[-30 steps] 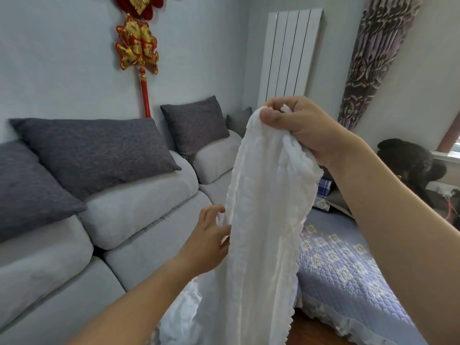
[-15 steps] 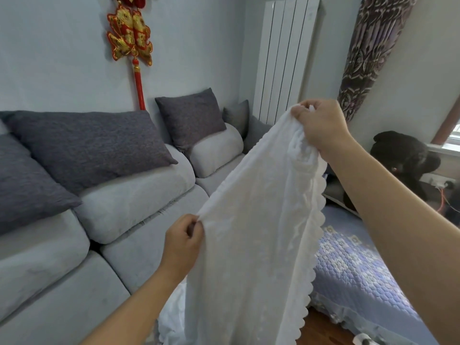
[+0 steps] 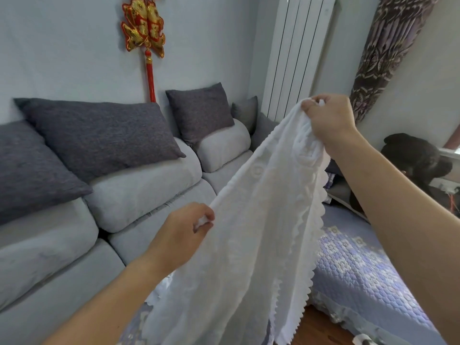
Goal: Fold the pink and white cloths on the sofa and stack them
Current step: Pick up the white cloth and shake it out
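A white cloth with an embossed flower pattern and a scalloped edge hangs in the air in front of the grey sofa. My right hand grips its top corner, raised high at the right. Lower and to the left, my left hand pinches the cloth's top edge. The stretch of edge between the two hands slopes down to the left, and the rest of the cloth drapes below the frame. No pink cloth is in view.
Dark grey cushions lean along the sofa's back. A lilac quilted cover lies on the seat section at right. A white radiator, a patterned curtain and a dark plush toy stand beyond. A red ornament hangs on the wall.
My left hand went from touching the hanging cloth to pinching its edge and pulling it left. The right hand moved right, so the bunched cloth has spread out between the hands.
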Demonstrator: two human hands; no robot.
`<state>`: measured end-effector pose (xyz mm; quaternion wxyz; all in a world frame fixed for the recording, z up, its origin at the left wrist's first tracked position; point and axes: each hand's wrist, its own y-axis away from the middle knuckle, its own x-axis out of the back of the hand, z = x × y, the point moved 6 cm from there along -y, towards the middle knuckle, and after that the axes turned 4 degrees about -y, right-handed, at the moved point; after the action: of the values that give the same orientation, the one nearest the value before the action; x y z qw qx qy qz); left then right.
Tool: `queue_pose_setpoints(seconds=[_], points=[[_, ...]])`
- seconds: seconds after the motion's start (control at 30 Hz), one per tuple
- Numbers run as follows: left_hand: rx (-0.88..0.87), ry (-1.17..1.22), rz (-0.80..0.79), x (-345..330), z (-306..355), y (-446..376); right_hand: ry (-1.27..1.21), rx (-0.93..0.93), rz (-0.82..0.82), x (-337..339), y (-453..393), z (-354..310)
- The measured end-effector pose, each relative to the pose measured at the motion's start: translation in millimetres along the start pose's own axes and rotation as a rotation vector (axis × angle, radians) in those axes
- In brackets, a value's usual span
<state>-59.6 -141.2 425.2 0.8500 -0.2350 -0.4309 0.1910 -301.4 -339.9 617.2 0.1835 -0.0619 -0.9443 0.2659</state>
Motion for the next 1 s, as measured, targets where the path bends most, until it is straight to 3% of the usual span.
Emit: queue_pose_setpoints(seconds=[0.1,0.27,0.5,0.63,0.7,0.9,1.0], points=[[-0.231,-0.198,0.017,3,-9,9,0.013,0.021,-0.035,-11,3,-8],[-0.167,-0.254,-0.059,2,-35,20,0.046,0.018,-0.085,-29,6,-14],[-0.280,-0.211,-0.020,9,-43,13,0.068,0.028,-0.130,-41,11,-14],[-0.048,0.101,-0.076,-2,-44,12,0.043,0.019,-0.126,-40,11,-14],[0.014,0.146,-0.095,-11,-43,15,0.040,0.016,-0.127,-39,12,-15],[-0.129,-0.054,-0.075,-29,-25,28,0.026,0.015,-0.159,-48,17,-18],[-0.183,-0.192,-0.175,-52,-26,36,0.018,0.018,-0.178,-53,22,-22]])
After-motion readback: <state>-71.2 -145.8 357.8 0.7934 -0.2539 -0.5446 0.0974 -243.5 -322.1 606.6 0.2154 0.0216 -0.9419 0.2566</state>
